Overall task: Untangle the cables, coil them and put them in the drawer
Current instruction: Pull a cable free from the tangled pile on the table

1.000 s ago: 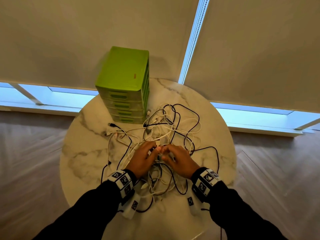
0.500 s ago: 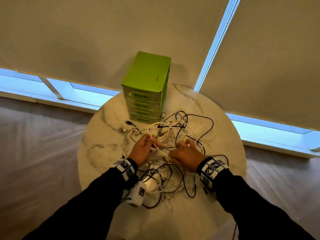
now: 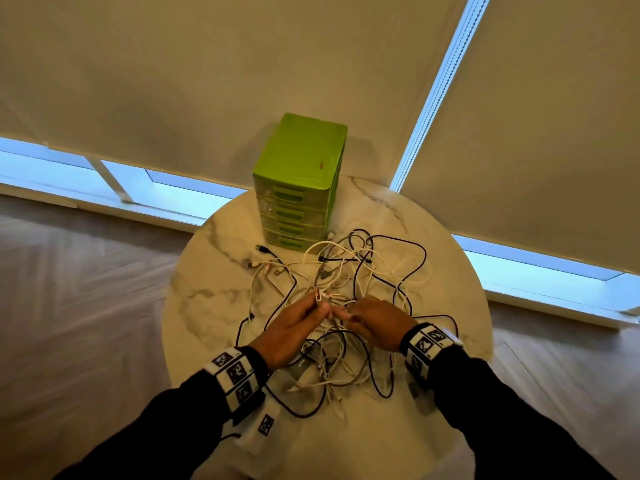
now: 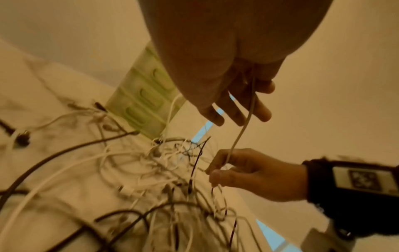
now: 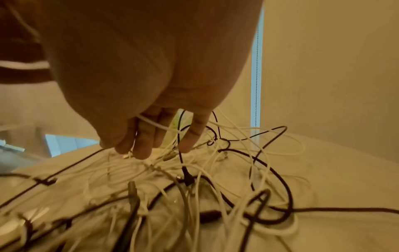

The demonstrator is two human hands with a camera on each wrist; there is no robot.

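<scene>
A tangle of white and black cables (image 3: 367,271) lies on the round marble table (image 3: 211,306). Behind it stands a green drawer unit (image 3: 300,174) with all its drawers closed. Both hands are over the near part of the pile. My left hand (image 3: 320,304) pinches the plug end of a thin white cable (image 4: 244,126), held a little above the pile. This cable runs down from my left hand (image 4: 241,109) to my right hand (image 4: 215,172), which pinches it between thumb and forefinger. In the right wrist view a white strand crosses the fingers of my right hand (image 5: 151,146).
Loose plugs (image 3: 263,251) lie left of the pile, near the drawer unit. A black cable loop (image 3: 415,258) reaches toward the table's right side. Closed roller blinds (image 3: 173,81) hang behind the table, with a bead chain (image 3: 433,95) between them.
My hands were spread apart on the pile and have come back together. The left hand has lifted the white cable's plug end off the heap. The head camera has shifted.
</scene>
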